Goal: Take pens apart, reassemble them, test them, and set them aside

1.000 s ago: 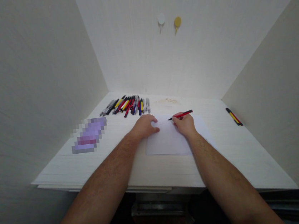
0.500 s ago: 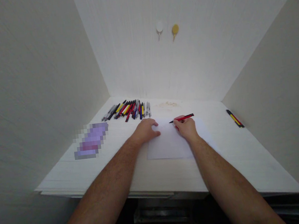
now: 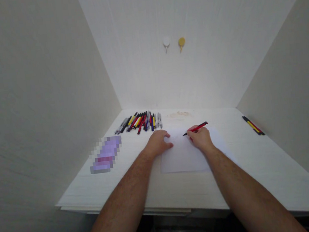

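A white sheet of paper (image 3: pixel 184 159) lies on the white table between my forearms. My right hand (image 3: pixel 201 138) rests over its right part, fingers wrapped round a red pen (image 3: pixel 199 127) with a black tip and black end. The pen slants, its tip pointing left and down close to the paper; whether it touches, I cannot tell. At the sheet's upper left edge lies my left hand (image 3: pixel 159 142), thumb and fingers apart and nothing between them. Just beyond the left hand is a pile of pens (image 3: pixel 141 122) in red, yellow, black, blue and clear.
A blurred-out purple item (image 3: pixel 107 154) lies on the table (image 3: pixel 179 189) at left. Several pens (image 3: pixel 253 125) sit together by the right wall. Brownish marks (image 3: pixel 182 113) show near the back wall, which carries a white hook (image 3: pixel 166 42) and a yellow hook (image 3: pixel 181 42). Walls enclose three sides.
The whole view has shifted, so everything appears lower and mostly further right. My right hand still holds the red pen, its tip slightly further from the left hand's thumb; the left hand keeps its place on the paper.
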Tool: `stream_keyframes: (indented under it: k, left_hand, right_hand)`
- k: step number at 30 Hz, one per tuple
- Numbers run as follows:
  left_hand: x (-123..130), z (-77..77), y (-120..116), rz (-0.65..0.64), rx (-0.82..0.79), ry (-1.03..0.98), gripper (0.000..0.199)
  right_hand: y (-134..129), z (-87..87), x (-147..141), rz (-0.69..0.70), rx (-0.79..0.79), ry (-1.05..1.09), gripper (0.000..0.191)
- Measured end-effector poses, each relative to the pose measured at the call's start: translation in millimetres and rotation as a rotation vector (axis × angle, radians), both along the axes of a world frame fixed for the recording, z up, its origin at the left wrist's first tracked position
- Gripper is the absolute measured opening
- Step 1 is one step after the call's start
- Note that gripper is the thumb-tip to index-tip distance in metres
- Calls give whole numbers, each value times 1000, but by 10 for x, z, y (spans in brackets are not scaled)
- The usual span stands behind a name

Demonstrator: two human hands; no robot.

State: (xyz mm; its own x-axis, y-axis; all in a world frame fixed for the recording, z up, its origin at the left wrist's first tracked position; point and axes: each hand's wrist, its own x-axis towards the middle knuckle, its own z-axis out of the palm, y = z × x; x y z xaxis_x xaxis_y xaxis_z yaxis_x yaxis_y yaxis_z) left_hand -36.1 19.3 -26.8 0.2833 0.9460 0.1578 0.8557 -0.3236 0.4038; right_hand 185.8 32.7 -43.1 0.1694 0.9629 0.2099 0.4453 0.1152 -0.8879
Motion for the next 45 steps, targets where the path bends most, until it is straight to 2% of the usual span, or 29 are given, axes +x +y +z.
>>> stream_keyframes:
  k: [7, 13, 18, 20, 23, 25, 29, 31, 37, 39, 43, 45]
  left_hand:
    - [-7, -14, 12, 0, 15, 2, 42]
    - [1, -5, -2, 2, 10, -21, 43]
    - [4, -18, 8, 12, 10, -33, 41]
    - [2, -30, 15, 12, 9, -41, 41]
    - [2, -32, 15, 17, 9, -56, 42]
    - [6, -21, 8, 18, 6, -60, 42]
    - [11, 2, -8, 15, 5, -74, 41]
    - [10, 0, -8, 18, 5, -81, 41]
    - [6, -18, 9, 8, 3, -75, 42]
    - [6, -17, 10, 11, 2, -72, 42]
    - [12, 3, -1, 15, -8, -64, 42]
    - [17, 14, -9, 16, -15, -60, 42]
  right_hand:
    - [-8, -30, 7, 11, 4, 5, 18]
    - [-91, 77, -46, 205, -34, -7, 22]
    - [-80, 104, -43, -12, 11, -95, 17]
    - [-74, 76, -46, -7, 26, -70, 17]
    - [-73, 33, -60, 121, 15, -24, 20]
    - [-68, 24, -64, 157, 8, -50, 19]
    - [-50, 44, -51, -8, 24, -136, 17]
    - [-63, 55, -53, -33, 35, -127, 17]
    - [-151, 77, -117, 257, -29, -18, 19]
    - [-135, 77, -119, 196, -4, -69, 18]
    - [-64, 63, -79, -51, 17, -167, 17]
    - [-51, 63, -62, -77, 15, -176, 17]
